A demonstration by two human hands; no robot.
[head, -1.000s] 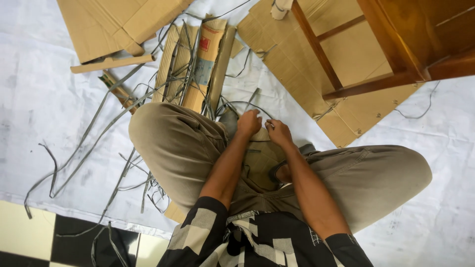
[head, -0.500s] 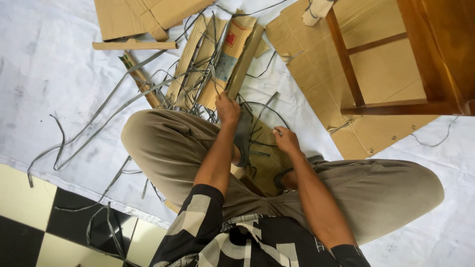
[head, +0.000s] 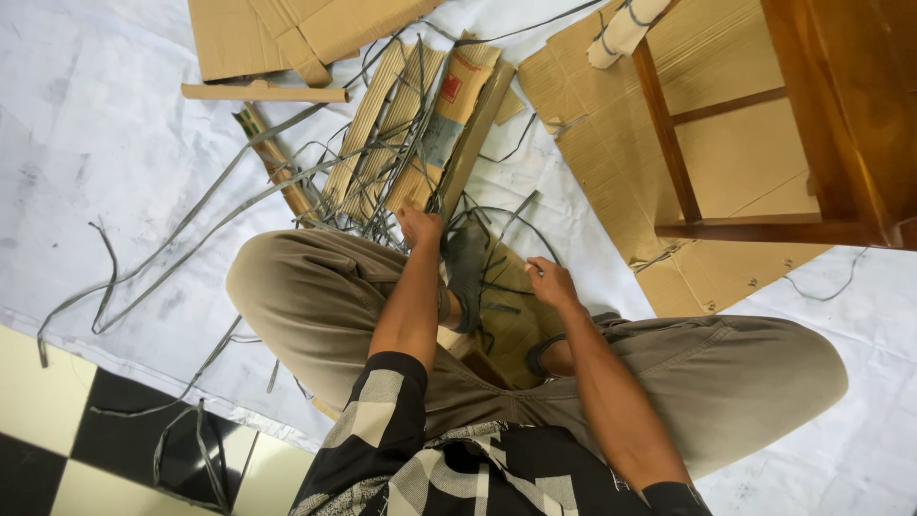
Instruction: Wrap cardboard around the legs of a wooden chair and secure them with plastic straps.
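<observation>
I sit cross-legged on a white sheet [head: 95, 143]. My left hand [head: 420, 227] reaches forward past my knee, its fingers curled into a tangle of grey plastic straps [head: 382, 172] at the near end of a bundle of corrugated cardboard strips [head: 420, 124]. My right hand [head: 552, 282] hovers over my lap, its fingers pinched on a thin grey strap [head: 506, 215] that arcs towards the left hand. Between the hands, a dark grey shoe-like piece [head: 468, 272] lies on brown cardboard [head: 511, 320] in my lap.
A wooden chair frame [head: 764, 229] stands at the right on a flat sheet of cardboard [head: 611, 172]. More cardboard pieces [head: 287, 38] lie at the top left. Long grey straps [head: 162, 268] trail left over the sheet to black-and-white floor tiles [head: 105, 449].
My left hand has moved from my lap forward to the cardboard bundle and the straps. My right hand has shifted slightly right, and the view has tilted down.
</observation>
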